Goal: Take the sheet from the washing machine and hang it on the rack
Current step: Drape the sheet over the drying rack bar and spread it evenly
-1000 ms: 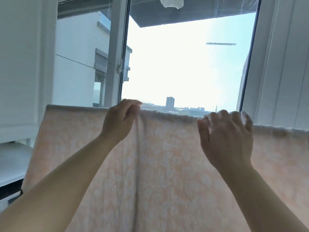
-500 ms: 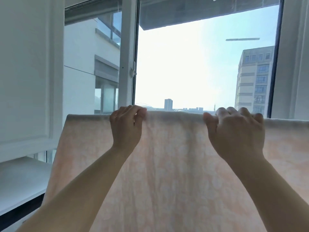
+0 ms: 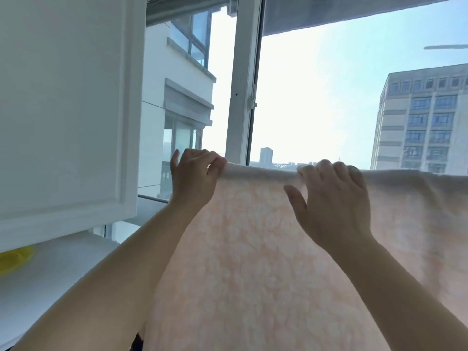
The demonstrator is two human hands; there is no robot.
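A pale peach sheet [image 3: 253, 249] with a faint floral pattern hangs in front of the window, folded over a horizontal rail that the cloth hides. My left hand [image 3: 195, 178] grips the sheet's top fold at its left end, fingers curled over the edge. About a forearm's length to the right, my right hand [image 3: 331, 196] has its fingers hooked over the top fold and its thumb spread against the front of the cloth. The sheet runs on past the right edge of the view. The washing machine is out of sight.
A white cabinet door [image 3: 65, 110] stands close at the left above a white shelf [image 3: 50, 279] with a yellow object [image 3: 15, 259] on it. A white window frame post [image 3: 243, 79] rises behind the sheet. Buildings show through the glass.
The view has swung left and closer. My left hand has slid left along the top fold to the sheet's left end, and my right hand has followed leftward along the fold.
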